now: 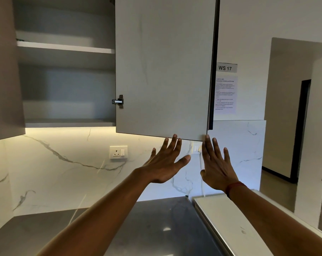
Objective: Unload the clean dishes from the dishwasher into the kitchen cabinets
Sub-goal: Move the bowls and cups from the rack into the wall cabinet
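A wall cabinet [66, 50] stands open above the counter, and its two shelves look bare. Its right door [163, 67] is swung out toward me. Both my hands are raised under the door's bottom edge with fingers straight and spread. My left hand [165, 161] reaches up so its fingertips meet the door's lower edge. My right hand [216, 163] has its fingertips at the door's bottom right corner. Neither hand holds anything. No dishes or dishwasher rack show in the head view.
A grey steel counter [156, 228] lies below my arms, with a white appliance top [230, 222] at its right. The marble backsplash carries a wall socket [118, 152]. A paper sign [225, 87] hangs right of the door. A doorway [302, 126] opens at far right.
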{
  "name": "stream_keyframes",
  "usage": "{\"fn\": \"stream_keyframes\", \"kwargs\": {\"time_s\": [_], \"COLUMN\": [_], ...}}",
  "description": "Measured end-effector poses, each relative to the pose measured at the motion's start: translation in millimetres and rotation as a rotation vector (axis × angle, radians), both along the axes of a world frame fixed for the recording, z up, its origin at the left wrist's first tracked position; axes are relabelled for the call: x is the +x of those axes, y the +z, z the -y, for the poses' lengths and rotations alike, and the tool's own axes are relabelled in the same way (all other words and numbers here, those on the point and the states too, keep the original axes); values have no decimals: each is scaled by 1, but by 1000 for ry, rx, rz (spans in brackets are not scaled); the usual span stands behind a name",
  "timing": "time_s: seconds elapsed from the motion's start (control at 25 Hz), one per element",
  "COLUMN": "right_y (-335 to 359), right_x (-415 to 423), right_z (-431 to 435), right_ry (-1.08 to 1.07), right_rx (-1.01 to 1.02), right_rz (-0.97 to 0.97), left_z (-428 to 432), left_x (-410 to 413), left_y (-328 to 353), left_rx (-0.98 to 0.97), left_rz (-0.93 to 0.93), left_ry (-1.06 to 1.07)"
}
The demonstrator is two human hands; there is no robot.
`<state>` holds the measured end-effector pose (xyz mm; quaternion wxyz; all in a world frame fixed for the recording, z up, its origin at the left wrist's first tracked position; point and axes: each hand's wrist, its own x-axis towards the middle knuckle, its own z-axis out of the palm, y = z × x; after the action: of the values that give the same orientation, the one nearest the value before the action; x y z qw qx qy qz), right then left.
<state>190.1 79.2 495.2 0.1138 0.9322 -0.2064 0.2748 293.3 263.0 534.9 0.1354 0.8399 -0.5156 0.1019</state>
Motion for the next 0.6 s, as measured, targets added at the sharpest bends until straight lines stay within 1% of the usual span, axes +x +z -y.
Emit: {"fn": "stream_keyframes", "kwargs": {"time_s": [0.12, 0.32, 0.44, 0.6], "right_y": [1, -4, -37, -104], "right_x": [-5, -20, -44, -101], "right_z": [-2, -11, -18, -26], "right_ry": [-3, 71, 112, 56], "right_rx": [31, 41, 93, 184], "right_rz": [-36, -56, -2, -31], "left_z": [0, 7, 15, 32], "left_x": [-3, -17, -37, -69], "left_y": [-1, -16, -44, -102], "left_rx": [-7, -24, -12, 64], "left_rz": [-12, -30, -70, -152], "left_ry": [-6, -37, -125, -257]}}
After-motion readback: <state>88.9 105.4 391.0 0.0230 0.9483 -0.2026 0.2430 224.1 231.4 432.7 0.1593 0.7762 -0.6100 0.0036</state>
